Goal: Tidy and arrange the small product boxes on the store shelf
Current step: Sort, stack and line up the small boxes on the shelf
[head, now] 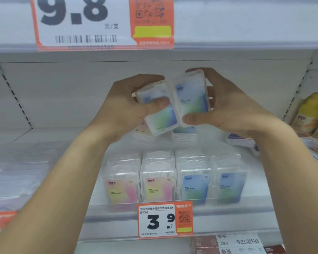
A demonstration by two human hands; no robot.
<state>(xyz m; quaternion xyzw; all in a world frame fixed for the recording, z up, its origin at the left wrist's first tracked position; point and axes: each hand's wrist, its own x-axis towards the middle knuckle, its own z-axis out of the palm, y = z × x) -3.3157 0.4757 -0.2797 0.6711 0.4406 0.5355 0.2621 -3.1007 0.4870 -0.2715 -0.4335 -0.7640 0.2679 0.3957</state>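
Note:
My left hand [126, 105] grips a small clear plastic box with a blue-green label [160, 116], tilted, thumb across its front. Beside it my right hand [226, 107] holds a second blue-green box [191, 94] upright, thumb under its lower edge. The two boxes touch edge to edge above the shelf. Below them, at the shelf front, stands a row of boxes: two with pink-yellow labels [121, 182] [159, 180] and two with blue labels [195, 178] [229, 180]. Further boxes [184, 132] lie behind, partly hidden by the held ones.
A white shelf [228, 208] carries a 3.9 price tag [164, 219] on its front rail. Above hangs a 9.8 price tag [103, 22]. Yellow packages [312, 114] stand at the right, a purple-white item [242, 142] lies near my right wrist, and blurred clear packs [17, 173] sit at left.

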